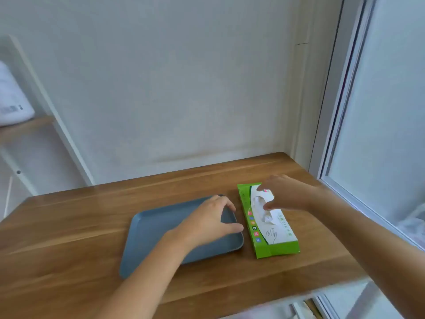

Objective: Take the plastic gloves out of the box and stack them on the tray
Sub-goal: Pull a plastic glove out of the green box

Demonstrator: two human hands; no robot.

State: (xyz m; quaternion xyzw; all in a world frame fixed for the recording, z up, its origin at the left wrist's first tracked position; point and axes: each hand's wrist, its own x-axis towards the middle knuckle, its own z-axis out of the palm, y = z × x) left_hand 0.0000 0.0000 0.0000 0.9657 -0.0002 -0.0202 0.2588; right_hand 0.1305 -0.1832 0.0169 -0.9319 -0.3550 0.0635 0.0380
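- We judge the task barely begun: the tray (156,238), just left of the box (273,245), shows only its bare grey bottom, with no glove on it
- The plastic gloves (259,206) are all inside the box; a crumpled white tuft shows through the opening in its top, toward its far end
- Every pull and the whole stacking are left to do
- Our right hand (285,194) hovers over the box's far half, thumb and fingers parted wide on either side of the tuft, holding nothing
- Our left hand (207,219) is left of the box, spread and loosely curved over the tray corner nearest it; we cannot tell whether it presses down
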